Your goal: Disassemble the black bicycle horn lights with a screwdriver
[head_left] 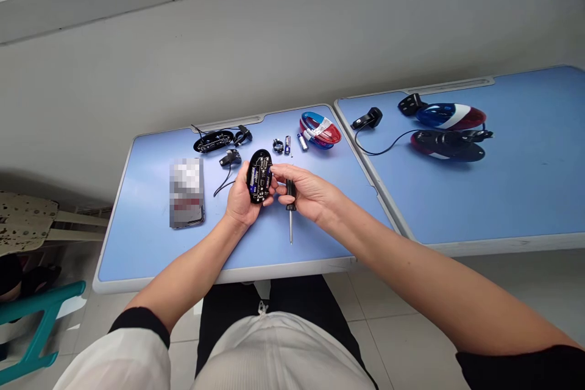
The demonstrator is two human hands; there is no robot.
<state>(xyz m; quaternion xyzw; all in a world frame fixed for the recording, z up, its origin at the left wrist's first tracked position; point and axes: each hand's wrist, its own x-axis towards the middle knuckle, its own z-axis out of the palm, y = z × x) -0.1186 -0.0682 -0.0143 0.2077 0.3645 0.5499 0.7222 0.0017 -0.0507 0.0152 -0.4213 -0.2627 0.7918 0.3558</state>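
My left hand [240, 198] grips a black oval unit with an exposed circuit board [259, 175], holding it up over the blue table [150, 237]. My right hand [306, 192] holds a small screwdriver [290, 210] in its palm, blade pointing toward me, while its fingertips touch the right edge of the board. A thin black wire [223, 181] trails from the unit to a small black part [230, 158].
A blurred flat packet [186, 192] lies at the left. At the back are a black oval base [212, 141], small batteries and a ring [283, 145], and a red-blue lens cover [320, 130]. The adjoining right table [525, 195] holds another red-blue light [450, 116] and a wired clamp [369, 117].
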